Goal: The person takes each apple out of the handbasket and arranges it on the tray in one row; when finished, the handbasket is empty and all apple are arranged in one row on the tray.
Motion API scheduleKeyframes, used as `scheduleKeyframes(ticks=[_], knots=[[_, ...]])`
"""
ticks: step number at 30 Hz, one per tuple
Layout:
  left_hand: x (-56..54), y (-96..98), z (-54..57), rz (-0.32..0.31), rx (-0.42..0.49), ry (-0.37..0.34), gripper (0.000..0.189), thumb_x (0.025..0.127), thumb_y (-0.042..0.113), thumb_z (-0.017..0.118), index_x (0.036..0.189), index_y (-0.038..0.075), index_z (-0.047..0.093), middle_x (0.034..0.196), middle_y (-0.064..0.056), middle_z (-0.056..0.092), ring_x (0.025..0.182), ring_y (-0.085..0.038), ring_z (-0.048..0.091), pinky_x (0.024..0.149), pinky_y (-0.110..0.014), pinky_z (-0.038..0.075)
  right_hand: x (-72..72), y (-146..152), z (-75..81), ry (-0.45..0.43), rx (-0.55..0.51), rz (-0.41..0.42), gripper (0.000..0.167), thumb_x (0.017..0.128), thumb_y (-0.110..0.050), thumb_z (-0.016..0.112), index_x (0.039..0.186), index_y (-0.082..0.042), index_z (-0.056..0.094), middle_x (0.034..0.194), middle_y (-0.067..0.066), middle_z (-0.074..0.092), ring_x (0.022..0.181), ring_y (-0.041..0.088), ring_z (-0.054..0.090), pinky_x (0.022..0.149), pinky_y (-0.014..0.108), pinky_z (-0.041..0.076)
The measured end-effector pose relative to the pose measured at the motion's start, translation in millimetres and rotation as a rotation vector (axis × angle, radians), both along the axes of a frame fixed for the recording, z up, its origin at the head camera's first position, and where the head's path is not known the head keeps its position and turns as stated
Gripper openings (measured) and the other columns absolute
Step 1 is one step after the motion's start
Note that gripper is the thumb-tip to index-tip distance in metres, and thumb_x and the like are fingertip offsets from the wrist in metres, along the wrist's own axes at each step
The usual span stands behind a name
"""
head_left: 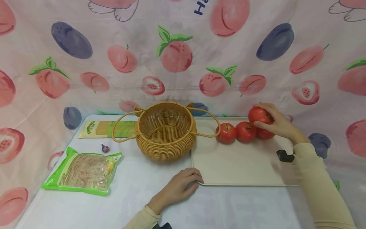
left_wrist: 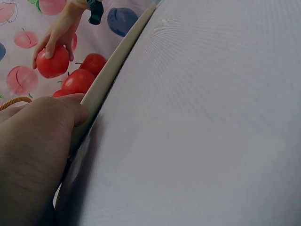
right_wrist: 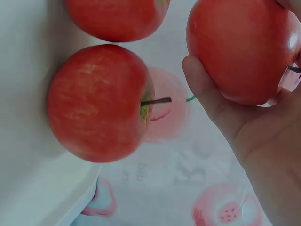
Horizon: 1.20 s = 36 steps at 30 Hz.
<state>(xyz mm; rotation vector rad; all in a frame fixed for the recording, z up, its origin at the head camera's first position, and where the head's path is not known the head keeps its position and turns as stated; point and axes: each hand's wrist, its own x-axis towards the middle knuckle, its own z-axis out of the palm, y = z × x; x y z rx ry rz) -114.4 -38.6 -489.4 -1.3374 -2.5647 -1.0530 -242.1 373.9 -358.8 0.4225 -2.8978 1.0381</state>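
Observation:
My right hand [head_left: 274, 122] grips a red apple [head_left: 259, 115] from the side, thumb and fingers around it. In the right wrist view, the held apple [right_wrist: 242, 49] is raised beside another apple [right_wrist: 101, 103] with a dark stem. Below it, three red apples stand in a row along the back of the beige tray [head_left: 243, 165]: a left apple [head_left: 226, 133], a middle apple [head_left: 246, 131] and a right apple [head_left: 265, 134], partly hidden by the hand. My left hand [head_left: 183, 186] holds the tray's front left corner, its thumb at the rim in the left wrist view.
A wicker basket [head_left: 166, 149] with two spread handles stands left of the tray, one handle reaching over the tray's edge. Farther left lie a pasta pack [head_left: 98, 129], a small wrapped lollipop [head_left: 105, 148] and a green-edged food bag [head_left: 83, 171]. A fruit-print cloth [head_left: 177, 86] hangs behind.

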Motion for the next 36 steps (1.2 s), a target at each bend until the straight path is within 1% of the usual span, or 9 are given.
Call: scheduleKeyframes(ticks=[7, 9, 13, 15, 17, 22, 29, 33, 36], knots=[[-0.3, 0.0, -2.9, -0.01, 0.011, 0.013, 0.017, 0.093, 0.017, 0.056, 0.106, 0.025, 0.063, 0.116, 0.013, 0.055, 0.119, -0.002, 0.047, 0.102, -0.025, 0.043, 1.7, 10, 1.0, 0.008, 0.046, -0.036, 0.07, 0.082, -0.027, 0.072, 0.143, -0.03, 0.037, 0.14, 0.009, 0.034, 0.113, 0.024, 0.041, 0.09, 0.054, 0.042], [-0.5, -0.2, -3.4, -0.011, 0.015, 0.021, 0.017, 0.093, 0.017, 0.056, 0.106, 0.025, 0.063, 0.116, 0.013, 0.055, 0.119, -0.002, 0.047, 0.102, -0.025, 0.043, 2.2, 13, 1.5, 0.007, 0.057, -0.043, 0.07, 0.082, -0.028, 0.072, 0.143, -0.029, 0.037, 0.14, 0.009, 0.034, 0.112, 0.02, 0.041, 0.089, 0.046, 0.044], [-0.3, -0.7, -3.9, -0.011, 0.019, 0.035, 0.017, 0.093, 0.016, 0.056, 0.106, 0.025, 0.063, 0.116, 0.013, 0.055, 0.118, -0.002, 0.048, 0.102, -0.024, 0.043, 2.7, 20, 1.4, 0.014, 0.066, -0.048, 0.069, 0.082, -0.027, 0.072, 0.143, -0.028, 0.039, 0.139, 0.007, 0.035, 0.108, 0.011, 0.041, 0.083, 0.019, 0.041], [0.0, -0.9, -4.0, -0.012, 0.022, 0.034, 0.017, 0.093, 0.016, 0.056, 0.106, 0.024, 0.063, 0.116, 0.013, 0.055, 0.118, -0.002, 0.048, 0.102, -0.024, 0.043, 2.5, 24, 0.9, 0.006, 0.06, -0.049, 0.069, 0.083, -0.027, 0.072, 0.143, -0.028, 0.038, 0.138, 0.008, 0.035, 0.108, 0.013, 0.04, 0.079, 0.015, 0.04], [0.3, -1.3, -4.3, -0.011, 0.024, 0.03, 0.017, 0.093, 0.016, 0.056, 0.106, 0.024, 0.063, 0.116, 0.013, 0.055, 0.117, -0.002, 0.048, 0.102, -0.024, 0.043, 2.5, 26, 0.3, -0.01, 0.056, -0.054, 0.069, 0.083, -0.029, 0.072, 0.143, -0.03, 0.037, 0.137, 0.009, 0.034, 0.111, 0.019, 0.04, 0.081, 0.021, 0.044], [0.4, -1.2, -5.3, -0.005, 0.023, 0.024, 0.017, 0.093, 0.016, 0.056, 0.105, 0.025, 0.063, 0.115, 0.014, 0.055, 0.117, -0.001, 0.048, 0.101, -0.023, 0.043, 3.5, 33, -1.1, -0.055, 0.063, -0.076, 0.071, 0.085, -0.033, 0.069, 0.145, -0.033, 0.032, 0.138, 0.013, 0.031, 0.117, 0.035, 0.038, 0.085, 0.051, 0.045], [0.2, -1.3, -5.2, -0.009, 0.023, 0.038, 0.017, 0.093, 0.016, 0.056, 0.106, 0.025, 0.063, 0.115, 0.014, 0.055, 0.117, -0.002, 0.048, 0.1, -0.024, 0.043, 9.2, 44, -0.7, -0.066, 0.072, -0.092, 0.074, 0.086, -0.031, 0.068, 0.147, -0.031, 0.028, 0.141, 0.02, 0.026, 0.117, 0.043, 0.037, 0.087, 0.067, 0.042], [-0.8, -0.8, -4.5, -0.014, 0.025, 0.044, 0.017, 0.093, 0.016, 0.056, 0.106, 0.024, 0.063, 0.115, 0.012, 0.055, 0.117, -0.003, 0.048, 0.1, -0.025, 0.044, 11.4, 53, -3.0, -0.069, 0.077, -0.105, 0.075, 0.086, -0.029, 0.068, 0.148, -0.025, 0.027, 0.142, 0.023, 0.024, 0.116, 0.045, 0.036, 0.085, 0.064, 0.044], [-1.4, -0.3, -4.0, -0.017, 0.026, 0.038, 0.017, 0.093, 0.016, 0.056, 0.106, 0.024, 0.063, 0.115, 0.012, 0.056, 0.117, -0.003, 0.048, 0.1, -0.025, 0.043, 12.0, 58, -4.3, -0.042, 0.095, -0.116, 0.074, 0.085, -0.029, 0.069, 0.147, -0.024, 0.03, 0.141, 0.022, 0.027, 0.115, 0.042, 0.037, 0.081, 0.05, 0.047]])
